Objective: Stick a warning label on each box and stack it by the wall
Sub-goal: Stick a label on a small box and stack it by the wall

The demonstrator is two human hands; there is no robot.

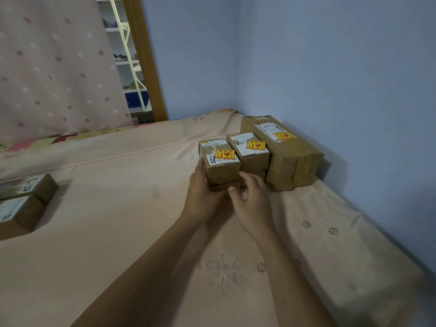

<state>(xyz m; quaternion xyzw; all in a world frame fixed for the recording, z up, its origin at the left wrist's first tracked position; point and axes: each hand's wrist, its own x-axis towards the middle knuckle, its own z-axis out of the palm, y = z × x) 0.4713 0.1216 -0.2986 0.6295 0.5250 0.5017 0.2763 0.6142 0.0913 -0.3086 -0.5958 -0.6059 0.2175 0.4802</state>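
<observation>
Three cardboard stacks stand in a row by the blue wall on the bed. The nearest small box (221, 171) carries a yellow and red warning label (225, 155) on top and sits on another box beneath it. My left hand (200, 197) holds its left side. My right hand (250, 197) is at its lower right corner with fingers loosely bent. Beside it is a second small box (250, 151) with a warning label (255, 145), then a larger box (290, 156) with its own label (282, 136) against the wall.
Two unlabelled cardboard boxes (26, 187) (18, 213) lie at the left edge of the pink bedsheet (118, 208). A dotted curtain (59, 67) and a wooden door frame (148, 62) stand behind. The blue wall (330, 79) bounds the right side.
</observation>
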